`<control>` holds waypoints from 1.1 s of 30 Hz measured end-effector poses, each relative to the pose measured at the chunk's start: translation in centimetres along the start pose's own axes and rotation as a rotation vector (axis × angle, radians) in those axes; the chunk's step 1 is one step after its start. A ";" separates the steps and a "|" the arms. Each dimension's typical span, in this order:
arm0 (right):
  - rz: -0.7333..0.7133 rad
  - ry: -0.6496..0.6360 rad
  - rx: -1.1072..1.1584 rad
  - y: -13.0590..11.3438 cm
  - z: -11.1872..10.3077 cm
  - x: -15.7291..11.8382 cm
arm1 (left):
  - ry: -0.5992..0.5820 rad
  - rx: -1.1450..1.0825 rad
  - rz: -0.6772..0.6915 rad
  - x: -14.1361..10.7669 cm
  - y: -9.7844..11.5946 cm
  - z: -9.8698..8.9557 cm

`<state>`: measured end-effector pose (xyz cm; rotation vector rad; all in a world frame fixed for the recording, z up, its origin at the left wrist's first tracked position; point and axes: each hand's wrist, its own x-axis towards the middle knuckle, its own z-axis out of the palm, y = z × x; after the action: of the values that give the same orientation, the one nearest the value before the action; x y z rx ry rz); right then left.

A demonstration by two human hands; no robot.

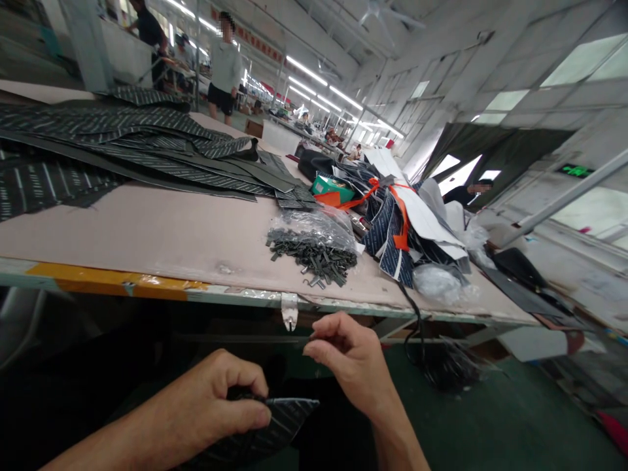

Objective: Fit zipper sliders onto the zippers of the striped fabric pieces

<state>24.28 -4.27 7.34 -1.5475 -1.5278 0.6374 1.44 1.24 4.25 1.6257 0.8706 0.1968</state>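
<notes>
Low in the view, my left hand [230, 396] pinches the edge of a dark patterned fabric piece [289, 418], whose pointed corner sticks out to the right. My right hand [343, 350] is raised just in front of the table edge, apart from the fabric. Its thumb and fingertips are curled close together around something small and dark that I cannot make out. Beyond it on the table [196, 235] lies a heap of small dark strips with metal parts [314, 255], partly under clear plastic.
Long dark fabric strips [147, 144] cover the left of the table. A green box [333, 188] and tied fabric bundles [392, 229] with orange ties stand at the right. A white tab [289, 311] hangs at the front edge. People stand further back.
</notes>
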 end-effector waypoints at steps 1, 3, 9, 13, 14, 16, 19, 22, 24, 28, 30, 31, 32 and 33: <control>0.035 0.021 0.037 0.2 0.2 -0.1 | -0.008 0.005 0.004 0.0 0.0 0.1; 0.028 0.041 0.111 0.6 0.7 -0.2 | -0.015 0.013 0.008 0.1 0.0 0.1; -0.304 0.096 0.162 0.9 2.3 -0.1 | 0.007 -0.004 -0.023 -0.1 0.0 0.3; -0.462 0.126 0.070 1.1 3.3 0.3 | 0.039 -0.019 -0.015 -0.4 0.0 0.2; -0.487 0.138 0.037 1.1 3.5 0.4 | 0.038 -0.028 -0.012 -0.5 0.0 0.1; -0.526 0.160 -0.033 1.1 3.7 0.6 | 0.043 -0.047 -0.010 -0.7 0.0 0.0; -0.564 0.170 -0.102 1.0 3.7 0.9 | 0.074 -0.078 0.003 -0.9 0.0 -0.1; -0.569 0.151 -0.110 1.0 3.7 1.1 | 0.090 -0.101 0.032 -1.1 0.1 -0.2; -0.563 0.134 -0.089 1.1 3.7 1.2 | 0.092 -0.102 0.041 -1.0 0.1 -0.2; -0.543 0.136 -0.050 1.5 3.9 1.6 | 0.083 -0.094 0.030 -0.7 0.3 -0.4; -0.528 0.143 -0.044 1.6 4.0 1.9 | 0.068 -0.091 0.015 -0.7 0.3 -0.4; -0.518 0.141 -0.036 1.7 4.1 2.1 | 0.062 -0.086 0.009 -0.7 0.3 -0.4; -0.502 0.138 -0.023 1.8 4.1 2.3 | 0.060 -0.083 0.003 -0.6 0.3 -0.4; -0.477 0.139 -0.004 1.9 4.2 2.4 | 0.060 -0.081 0.002 -0.6 0.4 -0.4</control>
<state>22.10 -0.89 4.14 -1.1399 -1.7068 0.2482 0.91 1.18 4.91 1.5517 0.8961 0.2802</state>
